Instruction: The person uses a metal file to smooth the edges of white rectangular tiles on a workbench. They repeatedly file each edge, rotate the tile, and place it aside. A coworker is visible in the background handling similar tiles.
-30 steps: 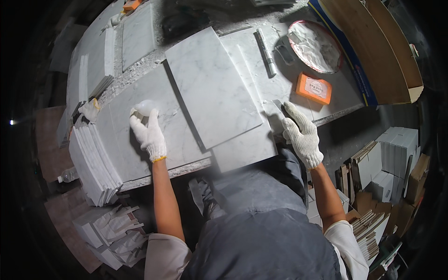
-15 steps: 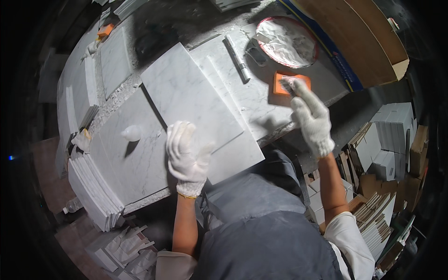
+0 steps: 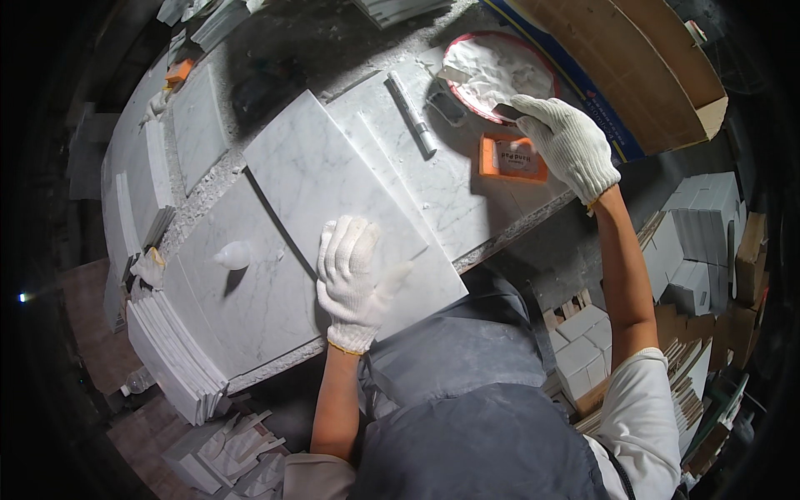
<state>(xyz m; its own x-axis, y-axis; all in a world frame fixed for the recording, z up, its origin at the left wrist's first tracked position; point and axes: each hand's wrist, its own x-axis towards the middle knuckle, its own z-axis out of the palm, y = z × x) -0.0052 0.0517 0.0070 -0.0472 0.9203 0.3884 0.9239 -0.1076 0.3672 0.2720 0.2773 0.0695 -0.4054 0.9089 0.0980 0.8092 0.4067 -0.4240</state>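
In its white knitted glove, my left hand (image 3: 348,275) lies flat on a grey-veined white marble tile (image 3: 333,179), fingers stretched out. My right hand (image 3: 573,148), gloved the same way, pinches a small dark flat piece (image 3: 506,110) at the near rim of a red-edged bowl (image 3: 475,107) of white paste or powder. Its exact kind cannot be made out. Just below that hand rests an orange block (image 3: 512,158) with a printed face. A silver marker-like tube (image 3: 412,115) and a small clear container (image 3: 447,107) lie left of the bowl.
Left of my left hand, a whitish plastic bulb-shaped bottle (image 3: 234,255) sits on another tile (image 3: 242,304). Tile stacks (image 3: 177,354) stand along the left edge. Behind the bowl is an open cardboard box (image 3: 642,67); white boxes (image 3: 700,221) are piled at right.
My right hand has moved from the orange block up and right to the bowl's near rim, uncovering the block. My left hand stays on the tile, slightly further right in view.
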